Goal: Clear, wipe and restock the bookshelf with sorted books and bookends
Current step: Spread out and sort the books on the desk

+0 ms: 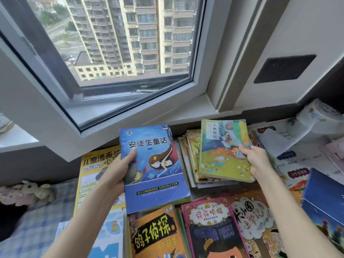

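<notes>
Your left hand (119, 169) grips the blue book (154, 170), thumb on its cover. Your right hand (257, 160) pinches the green book (223, 151) above a stack (189, 164).

orange book (154, 237): cut by bottom edge | plush toy (31, 190): blurred

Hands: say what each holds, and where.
Left hand grips blue book by its left edge; right hand grips green book by its right edge.

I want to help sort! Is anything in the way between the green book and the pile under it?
Nothing visible. The right hand holds the green book directly above the pile; the blue book in the left hand is beside it.
</notes>
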The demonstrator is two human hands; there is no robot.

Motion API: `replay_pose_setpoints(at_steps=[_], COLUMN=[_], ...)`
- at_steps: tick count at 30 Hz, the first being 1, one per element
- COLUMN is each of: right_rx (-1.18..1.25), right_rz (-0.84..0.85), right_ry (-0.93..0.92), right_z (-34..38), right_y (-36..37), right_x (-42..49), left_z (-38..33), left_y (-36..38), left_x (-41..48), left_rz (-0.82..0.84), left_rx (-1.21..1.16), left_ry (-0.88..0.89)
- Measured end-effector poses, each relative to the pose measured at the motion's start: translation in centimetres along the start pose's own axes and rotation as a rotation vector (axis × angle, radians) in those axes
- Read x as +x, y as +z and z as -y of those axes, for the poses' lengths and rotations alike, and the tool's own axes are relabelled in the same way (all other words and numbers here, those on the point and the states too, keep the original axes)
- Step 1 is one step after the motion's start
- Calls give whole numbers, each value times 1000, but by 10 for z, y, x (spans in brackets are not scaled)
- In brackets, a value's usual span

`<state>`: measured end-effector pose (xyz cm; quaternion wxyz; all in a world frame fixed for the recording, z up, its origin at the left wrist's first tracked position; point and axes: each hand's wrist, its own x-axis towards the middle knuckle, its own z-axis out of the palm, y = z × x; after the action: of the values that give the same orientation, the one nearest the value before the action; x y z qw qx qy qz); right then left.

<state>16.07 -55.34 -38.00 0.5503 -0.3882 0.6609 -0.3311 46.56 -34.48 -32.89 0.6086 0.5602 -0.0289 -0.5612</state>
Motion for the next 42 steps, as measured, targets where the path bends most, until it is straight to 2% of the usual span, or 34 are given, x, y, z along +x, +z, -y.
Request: replay_pose_setpoints(at_steps=[6, 11, 13, 17, 23, 28, 34, 38, 41, 42], right_rx=[-110, -206, -238, -267, -306, -289, -324, -332, -288, -275], right_rz=[-83, -373, -418, -316, -79, -2, -13, -47, -132, -162], right_ry=[70, -74, -123, -183, -95, -34, -23, -65, -160, -187], right_z=[-12, -19, -15, -3, 10, 11, 2, -3, -3, 0], right_y=[-54, -106, -122, -122, -84, -81, -82, -84, -87, -88], right_x=[7, -3, 1, 25, 70, 97, 114, 115, 115, 112], left_z=[5, 10, 14, 23, 48, 69, 86, 95, 89, 86], left_y=[7, 36, 51, 86, 130, 154, 163, 163, 158, 156], left_x=[6, 14, 19, 28, 50, 73, 100, 116, 120, 118], left_rz=[23, 60, 91, 132, 113, 104, 45, -65, -234, -242], left_rx=[15, 48, 64, 50, 12, 21, 151, 354, 957, 1169], left_ry=[-33, -73, -87, -125, -210, -293, -252, -107, 124, 172])
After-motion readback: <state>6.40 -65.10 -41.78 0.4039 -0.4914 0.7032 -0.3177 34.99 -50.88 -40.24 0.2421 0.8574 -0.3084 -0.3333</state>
